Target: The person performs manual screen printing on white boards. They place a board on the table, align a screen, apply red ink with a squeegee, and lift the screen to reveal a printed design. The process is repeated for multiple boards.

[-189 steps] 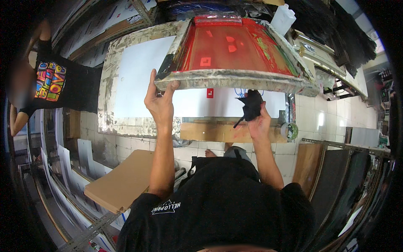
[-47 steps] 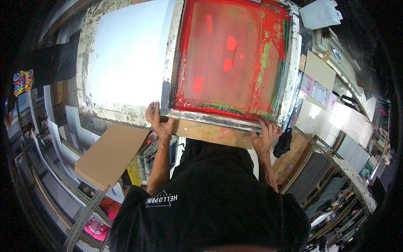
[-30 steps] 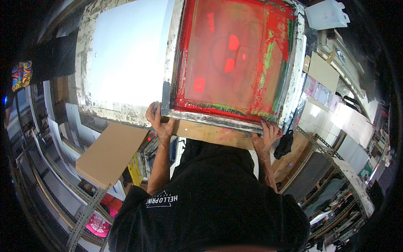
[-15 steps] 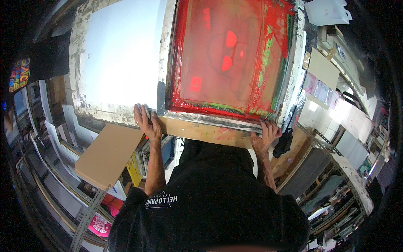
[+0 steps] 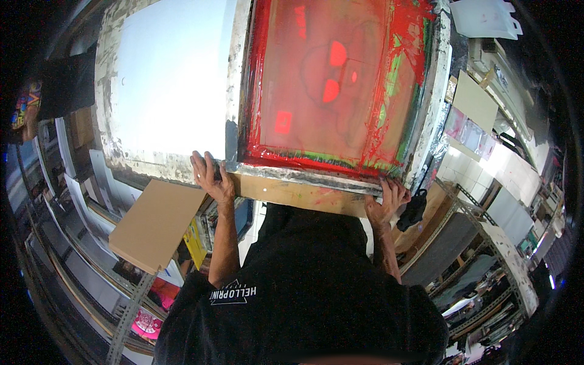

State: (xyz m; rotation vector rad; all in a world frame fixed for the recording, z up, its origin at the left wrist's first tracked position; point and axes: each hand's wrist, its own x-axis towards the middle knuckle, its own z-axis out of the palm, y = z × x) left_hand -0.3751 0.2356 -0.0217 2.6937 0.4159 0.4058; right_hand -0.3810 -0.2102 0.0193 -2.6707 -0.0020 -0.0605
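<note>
A screen-printing frame [image 5: 239,79] with red-stained mesh lies flat at the upper right of the work table. Red ink, green patches and a faint drawn figure with bright red shapes show on its mesh [image 5: 316,121]. A white sheet [image 5: 176,79] lies to its left. My left hand [image 5: 213,177] rests at the table's near edge beside the frame's near left corner, fingers spread, thumb side next to the corner. My right hand [image 5: 389,202] curls its fingers over the frame's near right corner, its thumb apart along the front.
Under the frame's near side runs a brown board edge [image 5: 304,196]. Cardboard [image 5: 159,225] sits on a metal rack at left. Metal shelves [image 5: 480,243] stand at right, with a black cloth [image 5: 415,210] hanging by my right hand. A translucent jug [image 5: 485,19] is far right.
The view has shifted slightly. Both hands stay at the near edge, and the frame keeps its place between them.
</note>
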